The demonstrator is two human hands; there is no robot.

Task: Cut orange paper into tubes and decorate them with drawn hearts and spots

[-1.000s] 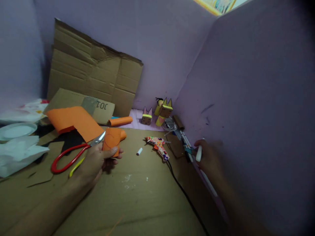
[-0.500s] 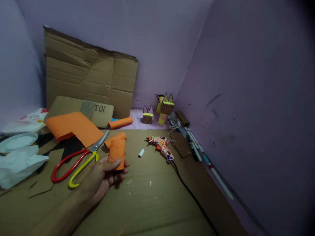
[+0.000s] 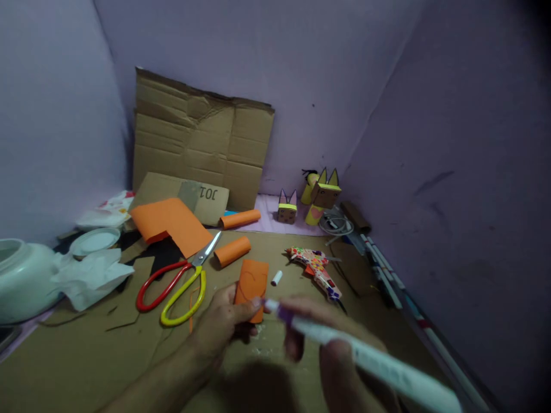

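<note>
My left hand (image 3: pixel 224 315) is closed on a small orange paper piece (image 3: pixel 253 281) with a curved outline drawn on it, the thumb lying over its lower part. In my right hand (image 3: pixel 340 350) is a white marker (image 3: pixel 379 361) with a purple band, its tip close to the left thumb and the paper. Behind the held piece, a small white cap (image 3: pixel 276 278) lies on the cardboard. Scissors (image 3: pixel 197 269) with one red and one yellow handle lie spread left of my hands. Two orange paper rolls (image 3: pixel 232 251) (image 3: pixel 240 219) rest farther back.
A patterned glue gun (image 3: pixel 316 267) lies at right, near several markers (image 3: pixel 383 269). Small cardboard animal figures (image 3: pixel 326 195) stand at the back. Orange paper (image 3: pixel 170 223), crumpled tissue (image 3: pixel 97 278) and a white jar (image 3: pixel 30 281) are at left. Cardboard (image 3: pixel 202 143) leans on the wall.
My right hand has come into view with the marker. The view has shifted, so the scene appears farther right, and the jar now shows at left. My left hand still holds the orange piece.
</note>
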